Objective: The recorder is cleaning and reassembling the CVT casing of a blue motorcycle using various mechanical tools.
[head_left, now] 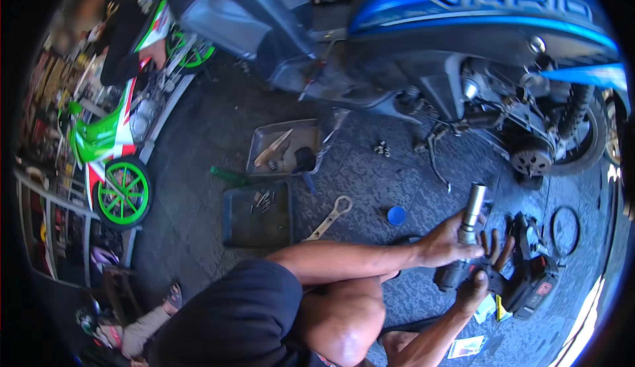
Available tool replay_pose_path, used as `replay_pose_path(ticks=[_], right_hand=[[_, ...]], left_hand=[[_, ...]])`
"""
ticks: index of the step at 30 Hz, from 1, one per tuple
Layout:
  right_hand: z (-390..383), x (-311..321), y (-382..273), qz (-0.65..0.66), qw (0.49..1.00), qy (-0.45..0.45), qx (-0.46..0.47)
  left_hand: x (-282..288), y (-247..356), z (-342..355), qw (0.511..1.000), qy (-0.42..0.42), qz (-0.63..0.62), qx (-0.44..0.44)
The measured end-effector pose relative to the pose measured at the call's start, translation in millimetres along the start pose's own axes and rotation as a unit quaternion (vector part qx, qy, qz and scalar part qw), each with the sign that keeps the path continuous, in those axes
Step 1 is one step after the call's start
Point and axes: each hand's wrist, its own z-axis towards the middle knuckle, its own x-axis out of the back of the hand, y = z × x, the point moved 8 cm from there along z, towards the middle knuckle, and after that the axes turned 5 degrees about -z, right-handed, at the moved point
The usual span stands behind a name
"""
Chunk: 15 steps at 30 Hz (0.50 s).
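A long chrome socket [473,205] stands up from a black cordless impact wrench [450,276], whose battery end [539,284] is toward the right. My left hand [444,243] is wrapped around the base of the socket and the tool's nose. My right hand [477,281] holds the tool's body from the right, thumb across it and fingers partly spread behind. A black item [522,231] lies behind the wrench. A flat metal wrench [331,218], a blue round cap [395,215] and a black ring [565,231] lie on the floor nearby.
A blue scooter [483,16] with exposed engine stands ahead. Two trays [251,215] [314,129] hold tools and parts, beside a green bottle [228,175]. At left are a green motorbike [96,132], a person [119,49] and another person's leg [149,327].
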Motion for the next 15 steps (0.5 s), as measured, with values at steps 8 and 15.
replay_pose_path(ticks=[8,15], right_hand=[[-46.2,-80.9,64.8,-0.149,0.870,-0.348,-0.315],[-9.3,124.0,-12.6,-0.418,0.824,-0.088,-0.372]], left_hand=[[163.5,64.2,-145.6,0.948,0.312,-0.048,-0.046],[326.6,137.3,-313.1,0.843,0.529,0.009,-0.097]])
